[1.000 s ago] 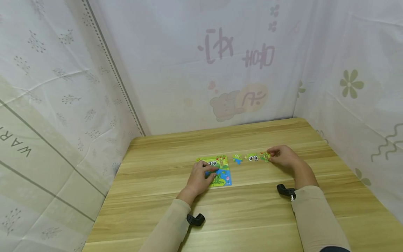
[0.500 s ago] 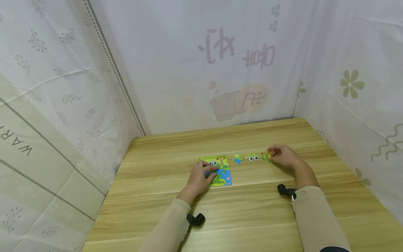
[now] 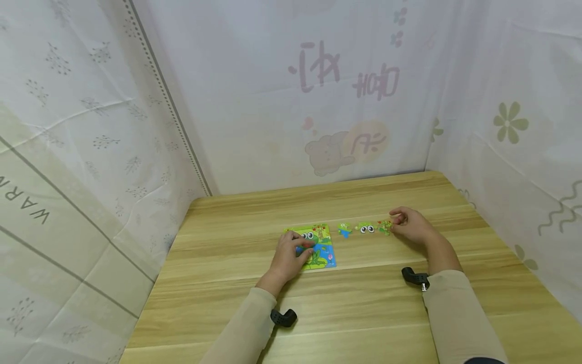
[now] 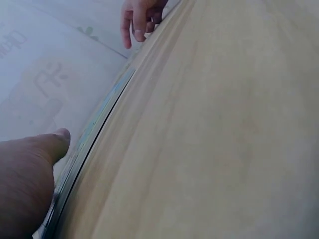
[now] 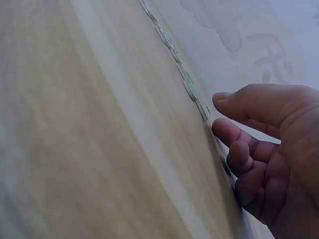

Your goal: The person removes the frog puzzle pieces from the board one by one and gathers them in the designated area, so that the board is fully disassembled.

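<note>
A frog jigsaw puzzle in green and blue lies flat on the wooden table. My left hand rests on its left part and covers some of the picture; thumb and forefinger stand apart with nothing between them. To the puzzle's right, loose pieces lie in a row: a green-and-blue piece, a piece with the frog's eyes and a green piece with red spots. Beside that last piece is my right hand. In the right wrist view, its thumb and loosely bent fingers hold nothing.
The wooden table reaches back to a pale patterned curtain. More curtain hangs close along the left and right sides. A small black device sits at the left wrist, another black device at the right.
My right hand has parted its fingers and drawn slightly right, off the red-spotted puzzle piece, which stays in the row. The left hand keeps its place on the puzzle.
</note>
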`<state>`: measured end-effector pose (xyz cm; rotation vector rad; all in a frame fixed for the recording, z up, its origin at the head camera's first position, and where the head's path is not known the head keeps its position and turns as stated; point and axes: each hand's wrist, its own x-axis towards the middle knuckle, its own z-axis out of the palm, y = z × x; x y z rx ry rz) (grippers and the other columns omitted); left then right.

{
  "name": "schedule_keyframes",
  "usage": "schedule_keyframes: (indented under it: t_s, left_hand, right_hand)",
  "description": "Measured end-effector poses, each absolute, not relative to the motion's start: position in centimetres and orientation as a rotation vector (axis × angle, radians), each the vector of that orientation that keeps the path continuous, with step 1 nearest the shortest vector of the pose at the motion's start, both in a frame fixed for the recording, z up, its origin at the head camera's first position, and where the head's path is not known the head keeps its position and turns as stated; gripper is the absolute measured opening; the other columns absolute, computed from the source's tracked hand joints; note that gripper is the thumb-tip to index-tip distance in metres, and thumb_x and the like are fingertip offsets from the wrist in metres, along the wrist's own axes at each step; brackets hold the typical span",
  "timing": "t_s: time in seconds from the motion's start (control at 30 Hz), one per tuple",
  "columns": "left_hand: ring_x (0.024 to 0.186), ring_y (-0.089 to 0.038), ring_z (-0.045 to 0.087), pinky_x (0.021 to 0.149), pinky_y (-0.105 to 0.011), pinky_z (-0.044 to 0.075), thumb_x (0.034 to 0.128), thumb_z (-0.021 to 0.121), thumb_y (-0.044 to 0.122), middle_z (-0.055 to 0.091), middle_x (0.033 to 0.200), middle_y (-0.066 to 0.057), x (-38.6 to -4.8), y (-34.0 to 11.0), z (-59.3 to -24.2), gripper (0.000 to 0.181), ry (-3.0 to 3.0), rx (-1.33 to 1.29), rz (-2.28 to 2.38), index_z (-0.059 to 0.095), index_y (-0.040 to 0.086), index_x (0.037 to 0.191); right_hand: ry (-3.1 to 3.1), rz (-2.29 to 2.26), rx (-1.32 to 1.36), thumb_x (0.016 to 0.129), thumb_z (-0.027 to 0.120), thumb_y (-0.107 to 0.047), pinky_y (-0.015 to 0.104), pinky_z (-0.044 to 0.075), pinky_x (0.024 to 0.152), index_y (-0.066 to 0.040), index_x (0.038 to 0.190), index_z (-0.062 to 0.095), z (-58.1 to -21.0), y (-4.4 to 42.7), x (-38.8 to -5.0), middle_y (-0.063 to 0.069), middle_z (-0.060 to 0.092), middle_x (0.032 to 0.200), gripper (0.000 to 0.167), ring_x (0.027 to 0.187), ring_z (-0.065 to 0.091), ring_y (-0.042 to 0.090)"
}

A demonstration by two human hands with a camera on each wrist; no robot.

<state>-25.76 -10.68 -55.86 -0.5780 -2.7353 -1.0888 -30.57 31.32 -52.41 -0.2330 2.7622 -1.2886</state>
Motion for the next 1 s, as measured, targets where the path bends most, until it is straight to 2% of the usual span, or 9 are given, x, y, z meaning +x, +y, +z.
schedule_keyframes:
  t_s: [0.1,0.2,0.33,0.43,0.5,0.7,1.0]
  left_hand:
    - [0.107,-0.018,0.047,0.087,-0.035,0.048,0.1007,0.074,0.029,0.054,0.118,0.004,-25.8,-10.9,-55.8,0.018,-2.729,-0.580,-1.110,0.080,0.025,0.117]
    - [0.114,-0.021,0.049,0.092,-0.038,0.052,0.1010,0.074,0.028,0.054,0.122,0.001,-26.0,-11.5,-55.6,0.019,-2.746,-0.576,-1.121,0.078,0.022,0.119]
    - [0.125,-0.027,0.051,0.101,-0.043,0.053,0.1009,0.074,0.028,0.053,0.130,-0.004,-26.1,-12.8,-55.3,0.025,-2.777,-0.548,-1.119,0.075,0.018,0.124]
    - [0.131,-0.031,0.050,0.109,-0.048,0.049,0.1010,0.074,0.030,0.054,0.136,-0.007,-26.2,-14.0,-55.1,0.031,-2.788,-0.521,-1.095,0.074,0.017,0.129]
    - [0.135,-0.033,0.048,0.114,-0.051,0.045,0.1012,0.073,0.032,0.053,0.141,-0.009,-26.2,-14.7,-55.1,0.035,-2.797,-0.503,-1.076,0.072,0.015,0.132]
    - [0.144,-0.035,0.042,0.119,-0.054,0.038,0.0997,0.073,0.042,0.050,0.151,-0.009,-26.0,-16.5,-55.0,0.050,-2.837,-0.464,-1.052,0.065,0.013,0.140]
    - [0.153,-0.035,0.031,0.123,-0.058,0.030,0.0964,0.077,0.042,0.045,0.159,-0.010,-25.8,-18.2,-55.4,0.058,-2.845,-0.453,-1.062,0.061,0.015,0.145]
  right_hand:
    - [2.789,-1.266,-0.206,0.098,0.068,-0.011,0.033,0.047,0.077,0.002,0.138,0.057,-52.4,31.2,-30.5,0.013,0.060,0.106,0.044,0.091,0.055,0.023]
    - [2.798,-1.258,-0.180,0.101,0.065,-0.015,0.035,0.048,0.079,-0.001,0.140,0.057,-52.3,30.9,-30.6,0.013,0.060,0.110,0.041,0.094,0.056,0.024]
    - [2.781,-1.288,-0.196,0.104,0.065,-0.017,0.032,0.052,0.070,-0.003,0.140,0.057,-51.9,30.0,-30.8,0.015,0.059,0.114,0.039,0.089,0.058,0.025]
    - [2.766,-1.298,-0.244,0.103,0.067,-0.016,0.028,0.051,0.059,-0.001,0.138,0.057,-51.3,28.8,-30.9,0.015,0.058,0.112,0.039,0.081,0.057,0.023]
    - [2.763,-1.292,-0.284,0.102,0.069,-0.014,0.028,0.050,0.056,0.001,0.137,0.058,-51.0,27.9,-31.1,0.015,0.059,0.110,0.040,0.078,0.056,0.022]
    - [2.790,-1.264,-0.377,0.098,0.074,-0.015,0.030,0.051,0.056,-0.001,0.134,0.062,-50.5,25.4,-31.6,0.011,0.062,0.105,0.040,0.073,0.056,0.020]
    - [2.699,-1.255,-0.485,0.100,0.073,-0.018,0.032,0.051,0.055,-0.003,0.135,0.062,-50.3,20.7,-32.0,0.008,0.061,0.106,0.039,0.072,0.055,0.022]
